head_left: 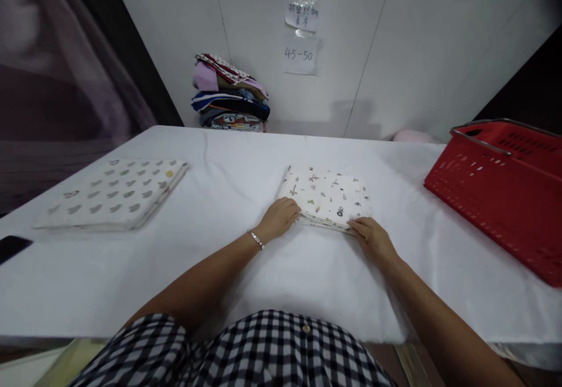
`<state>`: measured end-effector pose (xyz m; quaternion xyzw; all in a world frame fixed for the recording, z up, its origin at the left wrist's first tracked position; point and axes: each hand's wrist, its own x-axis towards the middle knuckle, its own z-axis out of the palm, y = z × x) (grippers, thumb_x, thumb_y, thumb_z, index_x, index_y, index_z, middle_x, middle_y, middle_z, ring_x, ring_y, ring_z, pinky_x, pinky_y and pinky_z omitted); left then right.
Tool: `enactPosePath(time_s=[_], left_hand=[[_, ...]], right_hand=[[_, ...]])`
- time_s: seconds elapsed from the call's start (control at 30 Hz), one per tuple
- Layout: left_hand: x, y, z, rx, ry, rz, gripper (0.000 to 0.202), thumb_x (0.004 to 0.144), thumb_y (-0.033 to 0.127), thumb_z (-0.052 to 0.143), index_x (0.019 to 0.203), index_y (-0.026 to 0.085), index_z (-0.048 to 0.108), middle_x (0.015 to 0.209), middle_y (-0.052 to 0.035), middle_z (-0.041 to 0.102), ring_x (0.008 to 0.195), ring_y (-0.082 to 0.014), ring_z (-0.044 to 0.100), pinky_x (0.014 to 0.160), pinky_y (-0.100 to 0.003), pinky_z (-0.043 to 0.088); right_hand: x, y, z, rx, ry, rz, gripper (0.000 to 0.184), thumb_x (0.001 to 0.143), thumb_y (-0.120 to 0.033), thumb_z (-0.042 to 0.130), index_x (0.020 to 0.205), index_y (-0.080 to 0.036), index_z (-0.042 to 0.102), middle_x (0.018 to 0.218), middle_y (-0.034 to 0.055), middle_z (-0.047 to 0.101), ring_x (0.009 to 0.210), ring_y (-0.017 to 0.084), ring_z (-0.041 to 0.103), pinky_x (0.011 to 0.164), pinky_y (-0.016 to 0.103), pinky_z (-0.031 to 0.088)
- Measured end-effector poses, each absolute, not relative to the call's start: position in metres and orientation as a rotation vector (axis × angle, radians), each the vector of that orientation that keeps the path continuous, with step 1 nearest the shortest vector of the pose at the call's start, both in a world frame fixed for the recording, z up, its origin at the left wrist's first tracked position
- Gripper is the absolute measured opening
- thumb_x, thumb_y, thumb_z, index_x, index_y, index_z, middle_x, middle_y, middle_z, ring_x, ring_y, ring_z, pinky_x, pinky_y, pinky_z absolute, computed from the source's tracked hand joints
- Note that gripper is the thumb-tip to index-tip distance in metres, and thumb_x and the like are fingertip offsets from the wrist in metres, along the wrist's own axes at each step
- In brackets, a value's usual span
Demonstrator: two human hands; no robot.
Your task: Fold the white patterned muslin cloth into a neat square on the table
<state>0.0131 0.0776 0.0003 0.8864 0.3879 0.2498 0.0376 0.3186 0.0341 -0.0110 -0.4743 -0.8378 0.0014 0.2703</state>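
A folded white cloth with small printed figures (327,195) lies on the white table (246,258) in front of me. My left hand (278,217) rests at its near left corner, fingers curled onto the edge. My right hand (372,237) pinches the near right corner, fingers closed on the layers. A silver bracelet sits on my left wrist.
A second folded cloth with grey shapes (116,194) lies at the left. A red plastic basket (504,188) stands at the right. A pile of folded clothes (229,94) sits by the far wall. A dark phone (11,246) lies at the left edge.
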Motion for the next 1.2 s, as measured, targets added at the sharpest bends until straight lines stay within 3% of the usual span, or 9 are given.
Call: enactPosePath(time_s=[0.4,0.77,0.93,1.1,1.2], left_hand=[[0.007,0.081,-0.002,2.755,1.114,0.679,0.018,0.091,0.022,0.044,0.099,0.018,0.059,0.095,-0.0067,0.058,0.089,-0.0192,0.051,0.078,-0.034,0.043],[0.006,0.083,0.002,2.684,1.119,0.737,0.019,0.092,0.02,0.041,0.104,0.018,0.055,0.095,-0.0056,0.061,0.092,-0.0185,0.054,0.079,-0.034,0.046],[0.005,0.08,-0.001,2.729,1.179,0.731,0.016,0.09,0.013,0.038,0.092,0.017,0.054,0.085,-0.005,0.059,0.082,-0.0174,0.054,0.073,-0.032,0.046],[0.003,0.077,-0.006,2.884,1.099,0.777,0.024,0.085,0.004,0.035,0.089,0.016,0.056,0.107,-0.009,0.058,0.096,-0.0184,0.054,0.08,-0.034,0.046],[0.002,0.074,-0.007,2.915,1.118,0.779,0.024,0.087,0.008,0.037,0.093,0.016,0.058,0.112,-0.0098,0.056,0.096,-0.0188,0.054,0.08,-0.035,0.047]], right_hand=[[0.317,0.031,-0.007,-1.276,-2.359,-0.079,0.028,0.091,-0.025,0.042,0.109,-0.02,0.063,0.097,0.0102,0.063,0.088,0.022,0.056,0.072,0.036,0.046],[0.318,0.037,-0.003,-1.391,-2.333,0.071,0.029,0.09,-0.023,0.039,0.105,-0.022,0.065,0.098,0.0078,0.064,0.09,0.022,0.058,0.07,0.033,0.048],[0.32,0.039,-0.006,-1.408,-2.33,0.077,0.028,0.091,-0.024,0.04,0.106,-0.023,0.064,0.101,0.0072,0.063,0.092,0.021,0.058,0.072,0.033,0.049],[0.32,0.036,-0.008,-1.391,-2.327,0.033,0.027,0.091,-0.025,0.04,0.106,-0.021,0.062,0.1,0.0076,0.063,0.093,0.022,0.057,0.073,0.033,0.049],[0.319,0.035,-0.008,-1.378,-2.321,0.007,0.026,0.091,-0.024,0.04,0.106,-0.02,0.062,0.099,0.008,0.063,0.093,0.022,0.057,0.073,0.034,0.049]])
